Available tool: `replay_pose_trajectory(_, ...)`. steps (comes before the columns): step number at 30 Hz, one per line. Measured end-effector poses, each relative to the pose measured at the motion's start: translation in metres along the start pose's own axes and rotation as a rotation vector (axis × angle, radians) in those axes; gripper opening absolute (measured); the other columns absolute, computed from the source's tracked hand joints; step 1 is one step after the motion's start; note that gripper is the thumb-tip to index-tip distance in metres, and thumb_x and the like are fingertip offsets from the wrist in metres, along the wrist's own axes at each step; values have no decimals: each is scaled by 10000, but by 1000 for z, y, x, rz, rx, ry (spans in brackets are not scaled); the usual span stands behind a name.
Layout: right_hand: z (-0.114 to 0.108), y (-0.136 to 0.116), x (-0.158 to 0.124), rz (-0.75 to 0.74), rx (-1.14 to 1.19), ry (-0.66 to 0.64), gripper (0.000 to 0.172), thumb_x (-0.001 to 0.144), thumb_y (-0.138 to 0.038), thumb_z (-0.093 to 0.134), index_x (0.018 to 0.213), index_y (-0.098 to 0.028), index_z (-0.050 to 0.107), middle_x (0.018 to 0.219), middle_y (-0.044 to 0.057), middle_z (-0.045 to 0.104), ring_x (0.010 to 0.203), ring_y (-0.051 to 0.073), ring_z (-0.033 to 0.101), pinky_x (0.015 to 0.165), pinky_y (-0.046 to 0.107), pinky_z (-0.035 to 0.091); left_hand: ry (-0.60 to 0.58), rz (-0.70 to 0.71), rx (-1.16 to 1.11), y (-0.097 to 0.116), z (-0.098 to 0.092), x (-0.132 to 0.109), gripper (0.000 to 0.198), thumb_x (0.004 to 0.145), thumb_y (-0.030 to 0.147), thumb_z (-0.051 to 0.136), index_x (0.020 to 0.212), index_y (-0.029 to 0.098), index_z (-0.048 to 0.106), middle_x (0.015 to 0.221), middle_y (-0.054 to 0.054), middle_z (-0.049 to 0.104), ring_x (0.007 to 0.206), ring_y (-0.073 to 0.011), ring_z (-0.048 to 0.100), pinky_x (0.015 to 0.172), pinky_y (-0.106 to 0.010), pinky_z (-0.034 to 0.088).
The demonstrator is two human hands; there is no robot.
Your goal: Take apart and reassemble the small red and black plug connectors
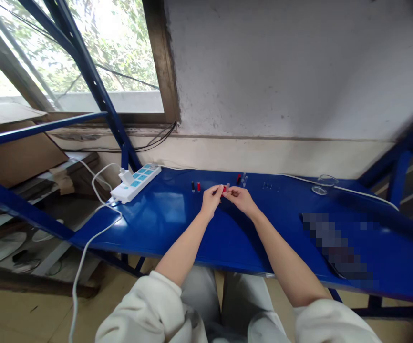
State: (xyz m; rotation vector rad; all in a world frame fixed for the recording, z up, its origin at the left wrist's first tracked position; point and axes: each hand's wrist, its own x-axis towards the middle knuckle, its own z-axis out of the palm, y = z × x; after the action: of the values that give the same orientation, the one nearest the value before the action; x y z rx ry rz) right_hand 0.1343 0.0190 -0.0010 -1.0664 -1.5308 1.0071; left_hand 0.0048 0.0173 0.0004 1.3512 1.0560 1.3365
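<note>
My left hand [211,199] and my right hand [240,197] meet over the blue shelf [170,219], fingertips pinched together on a small red part [224,190] held between them. Both hands hover just above the shelf surface. Behind the left hand stand a small black piece [192,186] and a small red piece [198,186]. Behind the right hand lie another red piece [238,179] and a clear piece [244,179]. Several tiny dark bits [268,186] lie further right.
A white power strip [135,183] with blue sockets and a plugged-in adapter sits at the shelf's left end, its white cable [85,247] hanging down. A small clear dish [320,190] and a thin white wire [364,193] lie at the right. Wall and window stand behind.
</note>
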Motion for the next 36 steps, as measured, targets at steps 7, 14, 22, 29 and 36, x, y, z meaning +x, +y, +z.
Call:
replay_pose_trajectory(7, -14, 4, 3, -27, -321, 49, 250, 653, -410, 588, 629, -163, 559, 551, -8, 550, 510, 109, 481, 504, 229, 357, -33, -7, 4, -3, -1, 2, 327, 806, 401, 450, 971, 156, 591, 653, 8, 526, 388, -27, 377, 412, -175, 343)
replay_pose_trajectory(14, -54, 14, 17, 238, -633, 161, 122, 626, -286, 596, 597, -168, 581, 579, 26, 612, 559, 138, 564, 524, 218, 381, 35, 113, 486, -15, -3, 2, 214, 805, 238, 430, 918, 183, 603, 707, -18, 594, 600, -105, 540, 608, -222, 431)
replay_pose_trajectory(22, -52, 27, 35, 224, -808, 219, 131, 675, -302, 576, 668, -175, 606, 640, 30, 632, 617, 150, 579, 523, 217, 366, -48, 144, 701, -13, -1, -3, 213, 803, 215, 419, 883, 197, 616, 759, -26, 634, 629, -130, 558, 606, -230, 409)
replay_pose_trajectory(29, -45, 42, 35, 217, -855, 322, 176, 723, -356, 526, 729, -200, 609, 736, 30, 648, 683, 160, 579, 503, 221, 327, -80, 149, 779, -11, 1, -5, 212, 807, 229, 412, 871, 206, 613, 742, -18, 634, 642, -138, 563, 607, -232, 407)
replay_pose_trajectory(36, -45, 43, 36, 254, -893, 317, 199, 734, -383, 523, 756, -212, 622, 733, 31, 651, 687, 163, 580, 510, 225, 328, -112, 158, 823, -8, 2, -7, 222, 817, 241, 398, 892, 207, 604, 742, -19, 633, 639, -135, 561, 613, -232, 410)
